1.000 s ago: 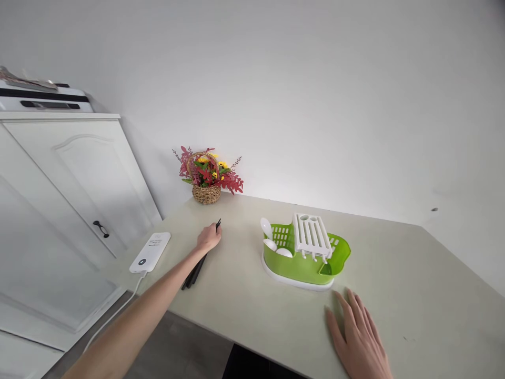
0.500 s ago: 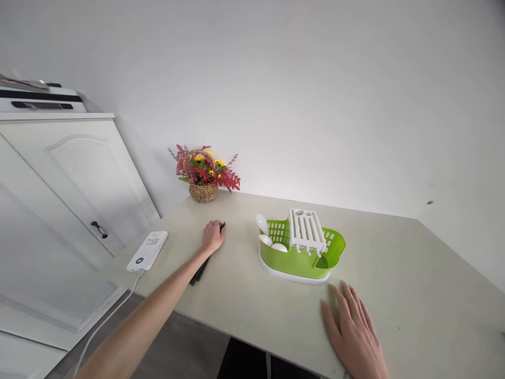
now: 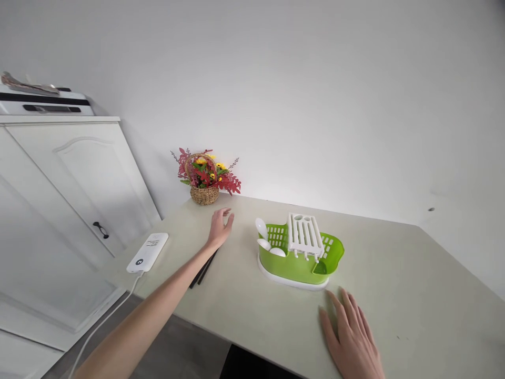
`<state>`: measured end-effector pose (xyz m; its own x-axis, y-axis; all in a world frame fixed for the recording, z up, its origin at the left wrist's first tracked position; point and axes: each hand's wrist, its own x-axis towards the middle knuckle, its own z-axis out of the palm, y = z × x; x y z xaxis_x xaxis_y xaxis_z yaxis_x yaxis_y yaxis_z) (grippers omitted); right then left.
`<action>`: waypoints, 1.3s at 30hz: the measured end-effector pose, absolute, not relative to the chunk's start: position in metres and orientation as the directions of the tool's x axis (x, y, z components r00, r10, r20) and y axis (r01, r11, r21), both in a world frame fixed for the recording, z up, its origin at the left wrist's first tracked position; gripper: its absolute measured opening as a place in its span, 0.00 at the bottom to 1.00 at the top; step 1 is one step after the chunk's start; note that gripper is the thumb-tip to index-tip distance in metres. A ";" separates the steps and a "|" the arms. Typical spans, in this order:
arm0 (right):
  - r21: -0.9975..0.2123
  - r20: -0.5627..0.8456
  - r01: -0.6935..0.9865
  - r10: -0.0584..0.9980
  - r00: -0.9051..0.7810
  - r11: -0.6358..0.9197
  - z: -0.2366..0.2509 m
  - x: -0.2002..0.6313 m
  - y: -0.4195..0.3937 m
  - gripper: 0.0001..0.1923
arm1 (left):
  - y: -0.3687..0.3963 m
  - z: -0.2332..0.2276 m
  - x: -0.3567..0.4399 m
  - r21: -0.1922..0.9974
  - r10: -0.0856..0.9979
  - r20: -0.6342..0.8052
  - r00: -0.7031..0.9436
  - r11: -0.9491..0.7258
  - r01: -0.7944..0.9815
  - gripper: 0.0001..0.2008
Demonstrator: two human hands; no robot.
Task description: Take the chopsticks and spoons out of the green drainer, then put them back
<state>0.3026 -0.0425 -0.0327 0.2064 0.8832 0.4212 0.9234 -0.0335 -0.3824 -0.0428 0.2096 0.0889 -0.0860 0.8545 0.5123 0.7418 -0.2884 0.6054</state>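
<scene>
Black sticks (image 3: 208, 267), white device (image 3: 144, 258) — tiny print (image 3: 151, 243); illegible

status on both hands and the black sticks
Left hand open, looks empty. Right hand open near green caddy. Black sticks on table, partly hidden by left arm.

The left hand (image 3: 221, 227) I see is bare and slim; its long forearm (image 3: 158, 321) bare too; the right hand (image 3: 353, 334) likewise bare.

Black sticks (image 3: 206, 270) partly behind the left forearm (image 3: 165, 300) — print (image 3: 151, 243) on the white device (image 3: 149, 255) illegibly small
</scene>
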 end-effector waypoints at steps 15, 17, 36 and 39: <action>-0.388 0.420 0.922 0.887 0.189 -0.013 -0.029 0.303 -0.042 0.34 | 0.112 0.171 0.042 0.798 0.840 0.363 0.403 -0.504 0.332 0.31; -0.383 0.427 0.924 0.887 0.176 0.000 -0.028 0.303 -0.041 0.33 | 0.105 0.171 0.044 0.772 0.826 0.379 0.417 -0.530 0.350 0.30; -0.361 0.467 0.932 0.869 0.161 0.022 -0.027 0.302 -0.041 0.32 | 0.121 0.148 0.051 0.383 0.582 0.524 0.621 -0.813 0.439 0.17; -0.371 0.461 0.928 0.872 0.167 0.019 -0.026 0.302 -0.041 0.32 | 0.125 0.148 0.052 0.409 0.572 0.528 0.628 -0.819 0.403 0.18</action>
